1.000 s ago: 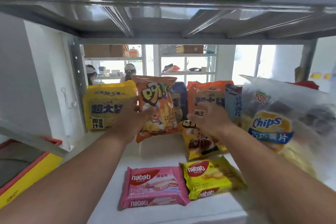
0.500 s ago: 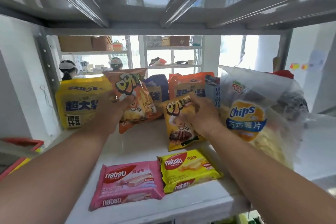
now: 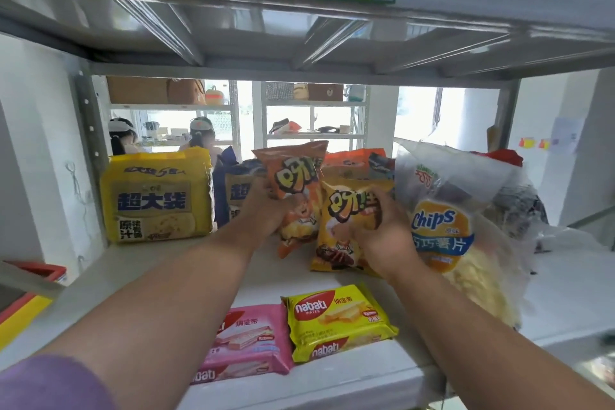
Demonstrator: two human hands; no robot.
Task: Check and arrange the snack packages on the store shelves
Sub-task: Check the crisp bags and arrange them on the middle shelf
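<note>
My left hand (image 3: 266, 210) grips an orange snack bag (image 3: 296, 183), held upright above the white shelf (image 3: 139, 280). Right beside it my right hand (image 3: 382, 236) grips a yellow snack bag (image 3: 342, 226) that stands on the shelf; the two bags touch side by side. A pink nabati wafer pack (image 3: 246, 343) and a yellow nabati wafer pack (image 3: 339, 319) lie flat at the shelf's front edge. A large clear bag of Chips crisps (image 3: 446, 220) leans at the right.
A big yellow noodle multipack (image 3: 156, 196) stands at the back left, with blue and orange packs (image 3: 352, 160) behind the held bags. The upper shelf (image 3: 299, 43) hangs low overhead. A red and yellow bin (image 3: 23, 306) sits lower left. Two people stand beyond the shelf.
My left hand has carried the orange bag to the right until it meets the yellow bag. My right hand has stood the yellow bag more upright.
</note>
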